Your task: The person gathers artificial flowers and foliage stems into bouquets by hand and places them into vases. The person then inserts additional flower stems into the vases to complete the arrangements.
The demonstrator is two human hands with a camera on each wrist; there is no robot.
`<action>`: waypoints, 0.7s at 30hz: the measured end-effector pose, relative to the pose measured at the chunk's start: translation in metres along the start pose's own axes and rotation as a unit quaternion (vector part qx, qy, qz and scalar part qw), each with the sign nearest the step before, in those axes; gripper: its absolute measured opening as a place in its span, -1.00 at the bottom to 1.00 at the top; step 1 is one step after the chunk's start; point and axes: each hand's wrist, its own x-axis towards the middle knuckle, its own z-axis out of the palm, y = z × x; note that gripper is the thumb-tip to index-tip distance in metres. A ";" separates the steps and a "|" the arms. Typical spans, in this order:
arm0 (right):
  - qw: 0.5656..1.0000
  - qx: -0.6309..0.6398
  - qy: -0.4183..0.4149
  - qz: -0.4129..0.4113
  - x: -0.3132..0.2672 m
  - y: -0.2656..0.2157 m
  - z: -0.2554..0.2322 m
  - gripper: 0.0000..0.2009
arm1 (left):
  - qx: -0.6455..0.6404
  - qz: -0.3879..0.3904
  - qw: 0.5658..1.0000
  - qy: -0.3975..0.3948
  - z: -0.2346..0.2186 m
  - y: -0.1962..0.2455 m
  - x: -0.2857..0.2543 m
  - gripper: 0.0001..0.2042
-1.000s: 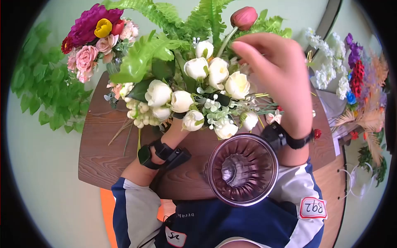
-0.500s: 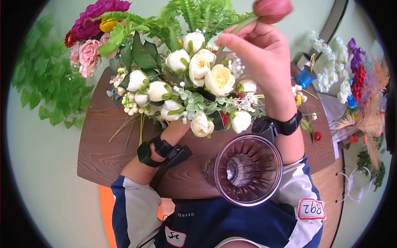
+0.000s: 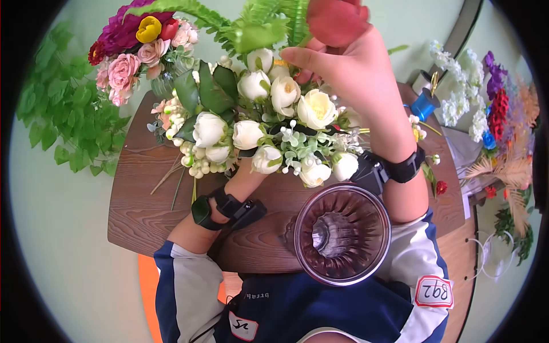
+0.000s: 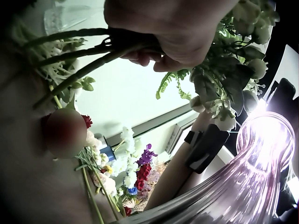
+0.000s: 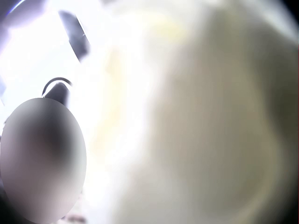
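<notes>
My left hand (image 4: 168, 30) grips the bundled stems (image 4: 79, 58) of a bouquet, fingers curled round them. In the head view that hand is hidden beneath the blooms. The bouquet has white roses (image 3: 317, 108), dark green leaves (image 3: 211, 86), white berries (image 3: 200, 166) and fern fronds (image 3: 294, 23). Over its far right side, my right hand (image 3: 357, 77) pinches a red tulip (image 3: 337, 22) by its stem, just below the bloom. Much of the tulip's stem is hidden behind the fingers and the roses. Pale blurred petals (image 5: 205, 116) fill most of the right wrist view.
A ribbed purple glass vase (image 3: 343, 274) stands at the near table edge, between my forearms. Pink and purple flowers (image 3: 123, 71) stand at the far left. Right of the bouquet are a blue spool (image 3: 424, 104) and loose stems on the wooden table (image 3: 148, 200).
The red tulip first rose to the upper right with my right hand, then came left over the bouquet. The bouquet tilted and shifted left, then swung back a little. My left forearm stayed nearly still.
</notes>
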 end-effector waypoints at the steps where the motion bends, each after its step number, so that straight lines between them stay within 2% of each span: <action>1: 0.999 0.043 -0.008 -0.002 0.001 -0.001 0.000 -0.88 | 0.005 0.001 1.000 -0.002 -0.002 -0.002 -0.004 -0.85; 2: 0.996 0.087 -0.015 -0.005 0.002 -0.002 0.000 -0.88 | 0.010 0.002 1.000 -0.003 0.000 0.000 -0.003 -0.85; 7: 0.997 0.040 -0.031 0.062 0.013 0.010 -0.004 -0.87 | 0.032 0.005 0.999 -0.011 0.003 0.005 0.010 -0.85; 8: 0.998 0.039 -0.026 0.031 0.013 0.013 -0.003 -0.85 | 0.036 0.006 0.999 -0.011 0.002 0.005 0.010 -0.86; 9: 0.999 0.039 -0.020 0.000 0.013 0.016 -0.002 -0.82 | -0.107 -0.031 0.993 0.031 0.005 0.006 0.011 -0.86; 10: 0.999 0.040 -0.021 -0.001 0.011 0.018 -0.002 -0.82 | -0.247 -0.067 0.964 0.072 0.009 0.006 0.012 -0.85; 11: 0.997 0.073 -0.011 -0.006 0.008 0.020 -0.002 -0.83 | -0.247 -0.068 0.964 0.073 0.010 0.004 0.012 -0.85; 13: 0.991 0.129 0.015 -0.015 -0.002 0.021 -0.006 -0.85 | -0.269 -0.016 0.956 0.115 0.010 0.001 0.012 -0.83; 14: 0.991 0.130 0.014 -0.015 -0.010 0.021 -0.009 -0.85 | -0.269 -0.017 0.956 0.116 0.011 0.001 0.011 -0.83; 16: 0.972 0.213 0.080 -0.053 -0.021 0.024 -0.015 -0.85 | -0.261 -0.028 0.951 0.163 0.013 0.006 0.012 -0.79; 17: 0.967 0.199 0.097 -0.126 -0.021 0.039 -0.018 -0.80 | -0.265 -0.053 0.953 0.136 0.009 0.015 0.010 -0.73; 18: 0.967 0.200 0.096 -0.124 -0.024 0.048 -0.024 -0.80 | -0.264 -0.054 0.953 0.137 0.008 0.015 0.011 -0.73; 20: 0.966 0.237 -0.033 -0.102 -0.027 0.057 -0.033 -0.75 | -0.230 -0.097 0.962 0.107 0.005 0.012 0.014 -0.70; 21: 0.974 0.191 -0.084 -0.085 -0.028 0.060 -0.035 -0.73 | -0.229 -0.099 0.963 0.105 0.006 0.011 0.013 -0.70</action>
